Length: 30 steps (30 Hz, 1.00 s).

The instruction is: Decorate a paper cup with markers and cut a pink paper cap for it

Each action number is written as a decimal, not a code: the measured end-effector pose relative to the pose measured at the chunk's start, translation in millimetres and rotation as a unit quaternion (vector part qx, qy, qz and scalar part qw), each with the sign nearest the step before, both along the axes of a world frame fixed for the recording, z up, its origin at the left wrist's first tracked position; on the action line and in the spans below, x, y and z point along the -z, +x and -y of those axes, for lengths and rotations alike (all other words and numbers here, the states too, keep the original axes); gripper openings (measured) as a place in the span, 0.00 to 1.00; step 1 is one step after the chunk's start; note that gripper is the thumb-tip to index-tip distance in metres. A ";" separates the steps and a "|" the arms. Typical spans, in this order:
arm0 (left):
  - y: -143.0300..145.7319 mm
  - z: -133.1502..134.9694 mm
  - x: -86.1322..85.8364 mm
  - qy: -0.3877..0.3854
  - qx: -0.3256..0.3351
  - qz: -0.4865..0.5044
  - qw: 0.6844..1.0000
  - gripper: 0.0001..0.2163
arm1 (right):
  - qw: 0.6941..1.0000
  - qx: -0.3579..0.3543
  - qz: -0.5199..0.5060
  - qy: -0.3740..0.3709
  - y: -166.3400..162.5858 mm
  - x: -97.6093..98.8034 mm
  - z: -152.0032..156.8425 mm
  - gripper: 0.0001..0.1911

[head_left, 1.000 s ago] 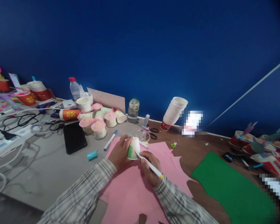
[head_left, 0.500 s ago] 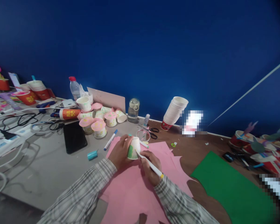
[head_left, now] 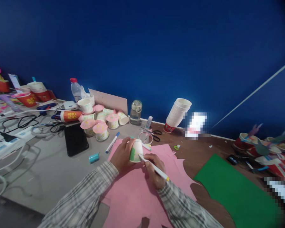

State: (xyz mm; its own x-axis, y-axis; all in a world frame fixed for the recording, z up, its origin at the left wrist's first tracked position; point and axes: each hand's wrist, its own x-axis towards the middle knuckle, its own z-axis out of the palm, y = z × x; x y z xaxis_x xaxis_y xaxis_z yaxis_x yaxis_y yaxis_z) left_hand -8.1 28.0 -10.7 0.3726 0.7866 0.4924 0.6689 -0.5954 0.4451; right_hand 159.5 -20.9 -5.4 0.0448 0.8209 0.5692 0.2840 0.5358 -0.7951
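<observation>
My left hand (head_left: 121, 154) is wrapped round a small white paper cup (head_left: 136, 150) with green marks on its side, held upside down over a pink paper sheet (head_left: 142, 190). My right hand (head_left: 154, 168) grips a white marker (head_left: 154, 167) with a yellow end, its tip touching the cup's lower side. Both sleeves are grey plaid. A blue-capped marker (head_left: 112, 142) and a teal cap (head_left: 94, 157) lie on the table left of the cup.
Several pink-topped cups (head_left: 100, 131) and a black phone (head_left: 76, 139) lie at the left. Scissors (head_left: 152, 132), a tape roll (head_left: 145, 137), a glass jar (head_left: 135, 112) and a leaning cup stack (head_left: 177, 115) stand behind. A green sheet (head_left: 235, 190) lies right; cables (head_left: 19, 126) far left.
My right hand has tilted the marker slightly, its yellow end moving a little right and down. The cup and my left hand have stayed in place.
</observation>
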 end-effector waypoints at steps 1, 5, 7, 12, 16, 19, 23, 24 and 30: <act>0.0 -0.1 0.3 0.002 0.000 -0.001 1.000 0.39 | 1.000 -0.001 -0.001 0.003 -0.3 -0.1 -0.2 0.07; 0.4 -0.8 1.3 0.001 -0.001 -0.002 1.000 0.39 | 1.000 -0.004 0.001 0.016 -1.5 1.2 -1.4 0.07; 0.6 -0.7 1.1 0.001 0.000 0.001 1.000 0.39 | 1.000 -0.002 0.001 0.016 -2.0 2.0 -1.9 0.07; 0.9 -0.2 0.1 0.009 0.003 0.006 1.000 0.38 | 1.000 0.003 -0.005 0.007 -3.1 3.7 -2.4 0.07; 0.3 -1.2 1.5 0.011 0.007 0.001 1.000 0.39 | 1.000 0.001 -0.010 -0.003 -3.0 6.8 -2.9 0.07; 0.2 -1.7 2.2 0.010 0.004 -0.001 1.000 0.38 | 1.000 0.000 -0.008 -0.006 -2.8 9.2 -3.6 0.07; 0.6 -1.0 1.4 -0.008 0.004 0.003 1.000 0.39 | 1.000 -0.002 -0.013 -0.017 -3.6 9.0 -3.8 0.07; 0.6 -0.8 1.2 -0.013 0.003 0.003 1.000 0.39 | 1.000 -0.001 -0.014 -0.016 -3.9 8.3 -3.8 0.07; 0.3 -1.4 1.8 -0.002 0.004 -0.003 1.000 0.38 | 1.000 -0.006 -0.001 -0.005 -4.3 7.8 -4.7 0.07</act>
State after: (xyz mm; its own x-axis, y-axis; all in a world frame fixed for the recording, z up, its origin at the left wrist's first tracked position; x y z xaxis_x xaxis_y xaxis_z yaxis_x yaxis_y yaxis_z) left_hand -7.9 29.4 -12.6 0.3812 0.7862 0.4863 0.6670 -0.5982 0.4442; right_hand 155.2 -16.2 -13.2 0.0359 0.8270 0.5611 0.2753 0.5316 -0.8010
